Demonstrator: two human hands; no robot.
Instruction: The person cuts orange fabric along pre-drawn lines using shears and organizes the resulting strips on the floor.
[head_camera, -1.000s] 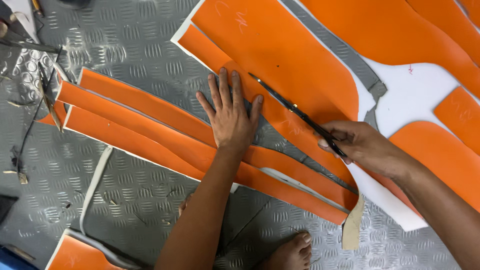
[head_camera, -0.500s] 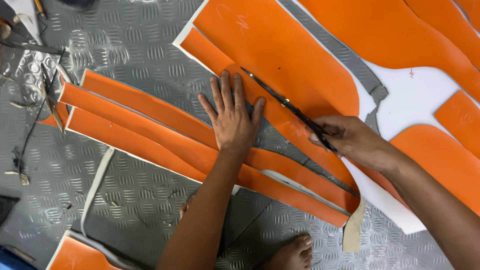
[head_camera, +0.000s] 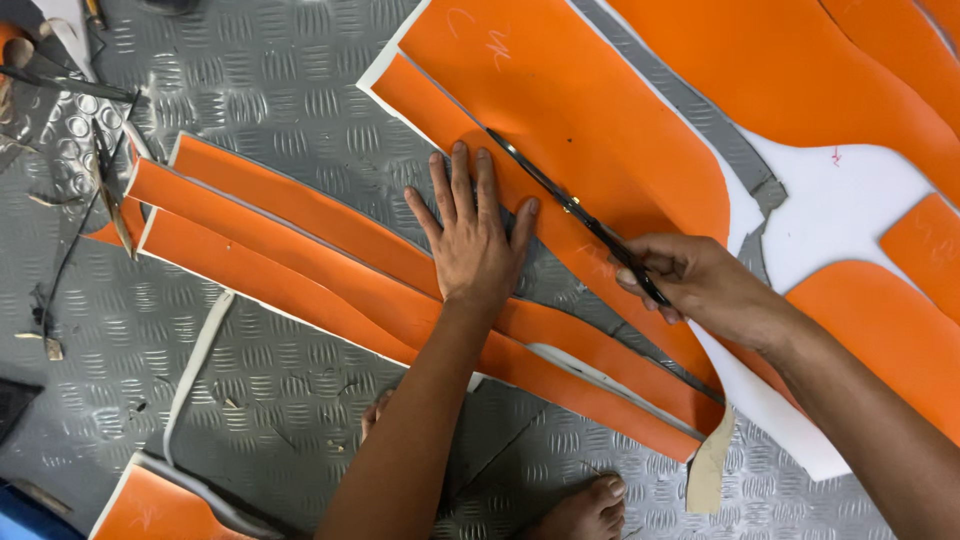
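My left hand (head_camera: 473, 237) lies flat, fingers spread, pressing on long orange strips (head_camera: 300, 250) of sheet material on the metal floor. My right hand (head_camera: 695, 282) grips black scissors (head_camera: 570, 205), whose blades point up-left along the edge of a large orange sheet (head_camera: 580, 110). The blades lie just right of my left fingertips, over a narrow orange strip (head_camera: 440, 110) being parted from the big sheet. The sheet has a white underside showing at its edges.
Grey diamond-plate floor (head_camera: 280, 80) all around. More orange pieces (head_camera: 830, 70) and a white sheet (head_camera: 850, 210) lie at the right. Thin offcuts and scraps (head_camera: 100, 190) sit at the left, another orange piece (head_camera: 160, 505) at bottom left. My bare foot (head_camera: 590, 505) shows at the bottom.
The scissors and my right hand have slid up and left along the cut line. My left hand has stayed pressed on the strips.
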